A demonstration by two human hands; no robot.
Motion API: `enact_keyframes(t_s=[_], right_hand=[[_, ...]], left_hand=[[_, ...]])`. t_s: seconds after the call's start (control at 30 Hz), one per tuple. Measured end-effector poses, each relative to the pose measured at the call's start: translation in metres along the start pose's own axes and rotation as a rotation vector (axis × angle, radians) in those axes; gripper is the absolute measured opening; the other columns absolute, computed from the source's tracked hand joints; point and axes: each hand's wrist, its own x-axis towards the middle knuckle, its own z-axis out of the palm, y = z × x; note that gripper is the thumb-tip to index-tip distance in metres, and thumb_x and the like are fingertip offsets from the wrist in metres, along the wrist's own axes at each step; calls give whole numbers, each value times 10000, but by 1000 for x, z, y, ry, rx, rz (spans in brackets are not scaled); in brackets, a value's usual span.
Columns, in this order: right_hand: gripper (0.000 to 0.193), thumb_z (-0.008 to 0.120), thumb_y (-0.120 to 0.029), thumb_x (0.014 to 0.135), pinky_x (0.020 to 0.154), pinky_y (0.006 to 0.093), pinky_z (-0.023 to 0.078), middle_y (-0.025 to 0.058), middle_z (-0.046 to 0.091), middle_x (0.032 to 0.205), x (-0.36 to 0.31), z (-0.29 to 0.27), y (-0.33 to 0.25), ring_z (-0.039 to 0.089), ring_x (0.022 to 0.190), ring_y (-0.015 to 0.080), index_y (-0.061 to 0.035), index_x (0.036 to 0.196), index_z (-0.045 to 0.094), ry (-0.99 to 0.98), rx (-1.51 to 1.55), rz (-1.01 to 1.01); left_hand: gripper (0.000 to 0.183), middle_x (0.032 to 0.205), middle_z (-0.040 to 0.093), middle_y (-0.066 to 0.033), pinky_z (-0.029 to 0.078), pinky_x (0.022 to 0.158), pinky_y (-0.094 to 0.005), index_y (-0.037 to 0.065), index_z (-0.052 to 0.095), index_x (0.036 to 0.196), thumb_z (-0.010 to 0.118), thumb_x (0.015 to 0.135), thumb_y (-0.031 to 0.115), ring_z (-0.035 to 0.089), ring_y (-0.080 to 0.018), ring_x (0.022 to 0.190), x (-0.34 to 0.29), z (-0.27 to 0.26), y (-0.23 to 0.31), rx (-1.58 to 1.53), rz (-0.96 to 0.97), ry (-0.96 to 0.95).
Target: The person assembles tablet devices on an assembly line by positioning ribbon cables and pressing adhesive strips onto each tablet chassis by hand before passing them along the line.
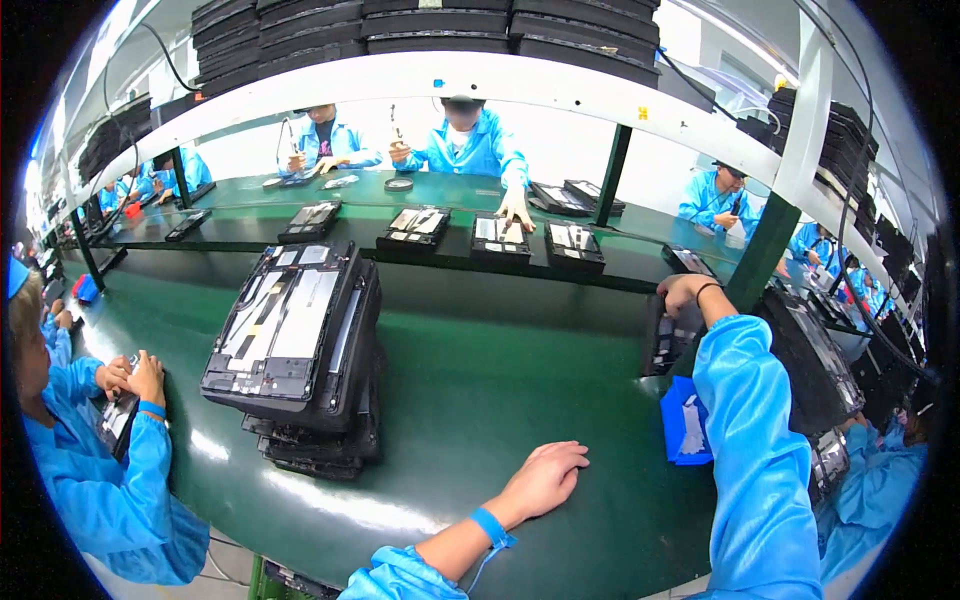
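My left hand (pixel 545 478) rests on the green tabletop (pixel 470 400) with its fingers lying loosely on the surface and nothing in them. On its wrist is a blue strap with a thin cord. My right arm reaches far forward, and my right hand (pixel 688 292) grips the upper edge of a black tray (pixel 662 345), tilted up near the table's right side. What lies inside that tray is partly hidden by the hand. Just below it stands a blue bin (pixel 684 425) with white pieces inside. Left of centre rises a stack of black trays (pixel 285 330) carrying opened tablet-like devices.
Another pile of black trays (pixel 815 350) stands close to my right arm. A white shelf beam (pixel 480 80) crosses overhead on green posts. Beyond, several trays (pixel 415 228) line a long ledge where co-workers in blue sit. At left a co-worker's hands (pixel 135 378) hold something small.
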Motion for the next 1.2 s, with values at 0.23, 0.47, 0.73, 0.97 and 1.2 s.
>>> enact_keyframes(t_s=[0.23,0.47,0.73,0.97,1.2], right_hand=[[490,818,-312,640,763,366,510,125,703,917,-44,-42,-15,650,833,241,-37,1015,661,631,442,-396],[310,681,-289,870,777,363,532,58,665,980,-105,-24,-60,640,867,167,-54,1062,618,538,1507,-510],[280,731,-332,851,724,331,521,37,666,889,-80,129,-120,630,791,155,-74,922,652,368,1836,-238],[281,613,-230,928,767,316,506,49,657,1025,-113,205,-145,617,865,157,-62,1152,591,16,2175,-405],[554,563,-155,931,877,289,491,78,610,1173,-156,205,-163,600,1004,151,-12,1425,360,317,2153,-244]], left_hand=[[230,1117,657,-179,493,923,-389,1,653,1055,554,853,50,617,-318,1074,9,-6,0,-227,-19,117],[280,1176,624,-82,438,958,-276,10,585,1221,506,988,143,567,-143,1092,12,-36,-30,-617,-200,727],[597,1341,523,-185,471,966,-380,42,285,1457,363,1022,442,590,-238,1102,9,-43,32,-1333,-434,353],[382,1200,613,-140,535,915,-366,-24,421,1347,452,989,105,641,-226,1039,-4,-36,3,-1326,-713,382],[346,1184,619,-123,518,936,-335,-29,442,1313,461,991,97,634,-202,1039,-4,-44,26,-1342,-691,253]])
